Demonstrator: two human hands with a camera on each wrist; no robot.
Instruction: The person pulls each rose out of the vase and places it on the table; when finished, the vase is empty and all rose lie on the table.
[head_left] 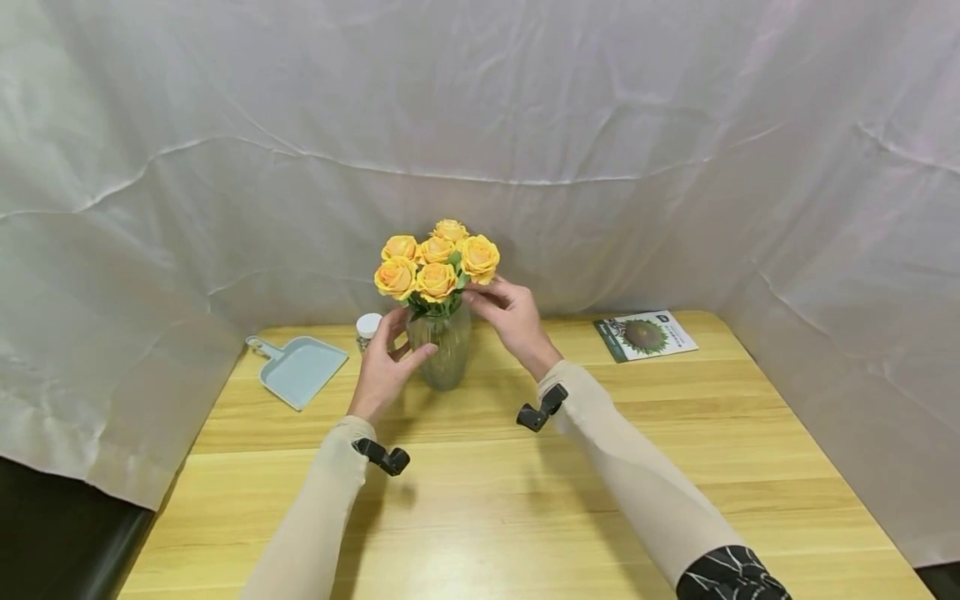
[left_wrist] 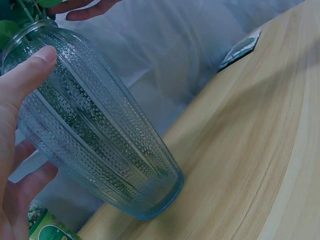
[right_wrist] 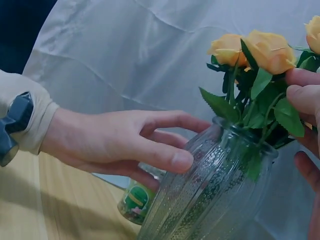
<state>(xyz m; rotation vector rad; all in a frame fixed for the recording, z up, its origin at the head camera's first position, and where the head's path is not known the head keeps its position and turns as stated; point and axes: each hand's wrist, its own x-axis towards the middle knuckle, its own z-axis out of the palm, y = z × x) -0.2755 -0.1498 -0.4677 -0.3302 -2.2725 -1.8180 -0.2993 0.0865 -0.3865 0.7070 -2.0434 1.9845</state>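
A clear textured glass vase (head_left: 446,358) stands toward the back of the table, holding a bunch of yellow roses (head_left: 437,282) with green leaves (right_wrist: 287,117). My left hand (head_left: 382,371) holds the vase from its left side, thumb on the near face and fingers round the far side, just below the rim; the left wrist view shows the thumb (left_wrist: 37,67) against the ribbed glass (left_wrist: 100,120). With thumb and forefinger close together, my right hand (head_left: 513,317) pinches the rightmost rose (head_left: 478,258) under its bloom. Its other fingers hang loosely beside the vase's mouth.
A small white-lidded jar (head_left: 367,325) with a green label stands behind my left hand. Left of it lies a light-blue dustpan (head_left: 302,372). At the back right is a flat card packet (head_left: 647,336) with a round plant picture. Grey cloth (head_left: 585,167) hangs around the wooden table (head_left: 675,450).
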